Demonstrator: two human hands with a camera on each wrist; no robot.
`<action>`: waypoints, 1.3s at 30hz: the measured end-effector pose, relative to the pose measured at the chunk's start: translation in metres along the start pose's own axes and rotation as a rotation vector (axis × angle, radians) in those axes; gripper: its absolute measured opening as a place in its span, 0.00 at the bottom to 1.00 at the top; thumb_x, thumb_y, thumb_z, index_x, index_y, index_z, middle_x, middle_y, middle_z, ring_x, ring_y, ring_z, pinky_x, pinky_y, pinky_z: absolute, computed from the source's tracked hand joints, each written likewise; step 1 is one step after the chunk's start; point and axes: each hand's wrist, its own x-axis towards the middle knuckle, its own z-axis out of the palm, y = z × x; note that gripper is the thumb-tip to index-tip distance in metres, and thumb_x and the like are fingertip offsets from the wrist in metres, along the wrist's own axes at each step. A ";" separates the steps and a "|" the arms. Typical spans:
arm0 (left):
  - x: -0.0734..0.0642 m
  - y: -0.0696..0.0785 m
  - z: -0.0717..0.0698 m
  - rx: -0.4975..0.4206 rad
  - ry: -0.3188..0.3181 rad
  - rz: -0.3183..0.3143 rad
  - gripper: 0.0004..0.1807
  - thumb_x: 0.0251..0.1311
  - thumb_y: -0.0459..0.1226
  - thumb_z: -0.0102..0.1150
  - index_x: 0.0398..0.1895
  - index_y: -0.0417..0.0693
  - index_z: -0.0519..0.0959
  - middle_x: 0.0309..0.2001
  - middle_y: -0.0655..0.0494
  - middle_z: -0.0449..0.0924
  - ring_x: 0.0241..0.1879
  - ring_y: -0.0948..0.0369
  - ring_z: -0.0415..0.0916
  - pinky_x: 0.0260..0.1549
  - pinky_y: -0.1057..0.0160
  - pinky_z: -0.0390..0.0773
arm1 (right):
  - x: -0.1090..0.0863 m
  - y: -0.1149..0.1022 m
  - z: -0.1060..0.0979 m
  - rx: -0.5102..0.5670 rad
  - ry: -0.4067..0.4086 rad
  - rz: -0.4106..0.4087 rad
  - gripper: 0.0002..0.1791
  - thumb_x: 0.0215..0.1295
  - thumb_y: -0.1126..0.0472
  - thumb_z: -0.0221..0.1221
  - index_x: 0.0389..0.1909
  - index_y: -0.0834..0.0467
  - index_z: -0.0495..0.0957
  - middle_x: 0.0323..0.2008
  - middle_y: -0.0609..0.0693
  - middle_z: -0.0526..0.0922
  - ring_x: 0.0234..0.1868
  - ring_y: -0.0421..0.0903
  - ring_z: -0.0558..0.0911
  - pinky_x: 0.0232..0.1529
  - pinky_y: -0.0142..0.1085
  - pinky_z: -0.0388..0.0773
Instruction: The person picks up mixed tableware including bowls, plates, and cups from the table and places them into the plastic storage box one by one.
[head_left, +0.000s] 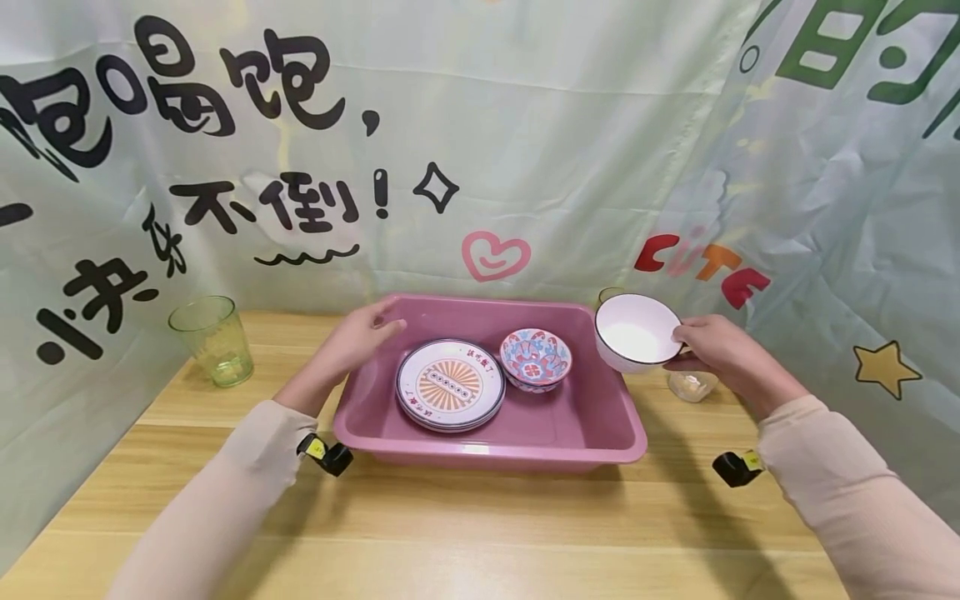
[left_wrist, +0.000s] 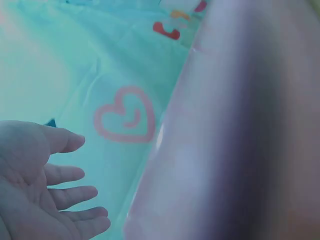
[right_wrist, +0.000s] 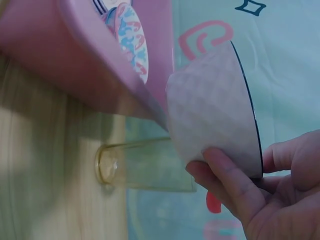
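My right hand (head_left: pixel 708 343) pinches the rim of a white bowl (head_left: pixel 637 329) with a dark edge, thumb at the rim and fingers under its faceted outer wall (right_wrist: pixel 210 110). The bowl is held tilted, beside and above the right end of a pink tub (head_left: pixel 480 452). Inside the tub lie a stack of white plates (head_left: pixel 450 385) with an orange ray print and, to their right, stacked red-and-blue patterned bowls (head_left: pixel 536 358). My left hand (head_left: pixel 366 335) is at the tub's back left corner, its fingers spread and holding nothing in the left wrist view.
A green-tinted glass (head_left: pixel 215 343) stands at the table's back left. Behind the white bowl is a yellowish glass (right_wrist: pixel 155 166), mostly hidden in the head view. A small clear glass item (head_left: pixel 692 385) sits below the right hand. Printed cloth (head_left: pixel 585 167) hangs behind the wooden table (head_left: pixel 480 533).
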 end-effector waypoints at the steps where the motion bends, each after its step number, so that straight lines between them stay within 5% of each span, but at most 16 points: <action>1: 0.002 0.005 0.002 0.007 -0.005 0.007 0.34 0.72 0.46 0.51 0.75 0.43 0.56 0.72 0.41 0.59 0.67 0.42 0.61 0.66 0.42 0.61 | 0.000 -0.002 0.002 -0.004 0.000 0.000 0.29 0.72 0.66 0.38 0.65 0.84 0.52 0.56 0.74 0.64 0.35 0.39 0.81 0.44 0.37 0.83; 6: 0.012 0.028 0.014 -0.024 -0.027 0.057 0.33 0.71 0.48 0.51 0.74 0.44 0.60 0.70 0.45 0.64 0.66 0.47 0.64 0.66 0.47 0.63 | 0.002 -0.011 0.011 0.005 -0.007 -0.028 0.28 0.72 0.66 0.38 0.66 0.83 0.51 0.58 0.75 0.62 0.35 0.41 0.82 0.44 0.38 0.83; 20: 0.038 0.071 0.064 -0.331 -0.112 0.080 0.32 0.71 0.52 0.51 0.72 0.47 0.64 0.69 0.51 0.66 0.67 0.53 0.64 0.66 0.54 0.63 | 0.014 -0.037 0.041 -0.006 -0.011 -0.057 0.25 0.72 0.66 0.39 0.63 0.79 0.59 0.57 0.70 0.65 0.38 0.44 0.79 0.49 0.40 0.81; 28: 0.052 0.087 0.084 -0.545 -0.172 -0.014 0.30 0.72 0.50 0.51 0.72 0.48 0.65 0.68 0.47 0.68 0.61 0.49 0.71 0.58 0.54 0.74 | 0.021 -0.045 0.053 0.000 -0.038 -0.019 0.23 0.73 0.65 0.40 0.60 0.79 0.62 0.56 0.69 0.65 0.40 0.46 0.80 0.53 0.46 0.78; 39: 0.060 0.102 0.108 -0.654 -0.253 -0.033 0.29 0.73 0.46 0.49 0.72 0.41 0.63 0.69 0.45 0.65 0.64 0.46 0.67 0.60 0.53 0.73 | 0.032 -0.052 0.068 -0.016 -0.042 -0.010 0.12 0.71 0.66 0.41 0.38 0.71 0.70 0.43 0.62 0.72 0.35 0.44 0.82 0.50 0.46 0.81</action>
